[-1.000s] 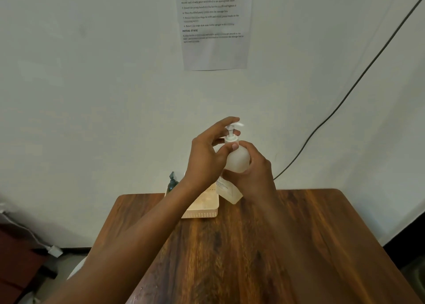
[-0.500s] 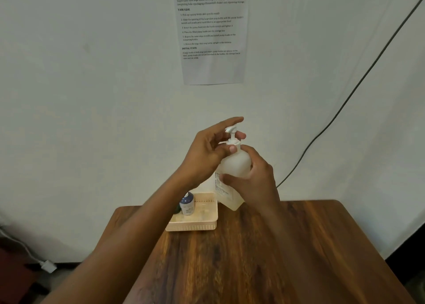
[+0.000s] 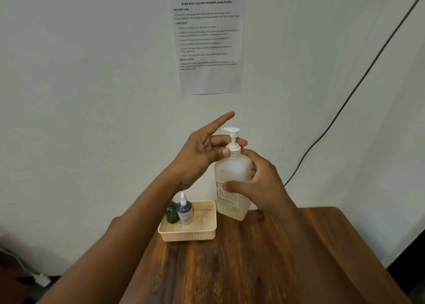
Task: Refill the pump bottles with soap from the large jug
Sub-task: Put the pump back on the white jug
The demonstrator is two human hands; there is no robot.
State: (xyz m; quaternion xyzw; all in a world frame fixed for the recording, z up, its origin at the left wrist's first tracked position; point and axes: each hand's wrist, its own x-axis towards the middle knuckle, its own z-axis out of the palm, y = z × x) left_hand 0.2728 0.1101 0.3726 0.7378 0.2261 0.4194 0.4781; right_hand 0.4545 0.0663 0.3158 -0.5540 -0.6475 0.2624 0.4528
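The large frosted pump bottle [image 3: 232,177] is hanging above the table's [image 3: 264,257] far edge, the right hand [image 3: 264,186] wrapping its body, the left hand [image 3: 202,152] pinching its white collar. Beside it, two small bottles [image 3: 182,210] are standing in the basket's [image 3: 190,233] far-left corner.

big frosted pump bottle [image 3: 232,179] upright in the right hand [image 3: 264,186], left hand [image 3: 202,152] fingers pinching its white collar

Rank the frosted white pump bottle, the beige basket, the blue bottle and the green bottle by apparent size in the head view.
1. Frosted white pump bottle, though held nearer the camera.
2. Beige plastic basket.
3. Dark blue bottle with white nozzle.
4. Dark green bottle, partly hidden, so its rank against the blue one is unsure.
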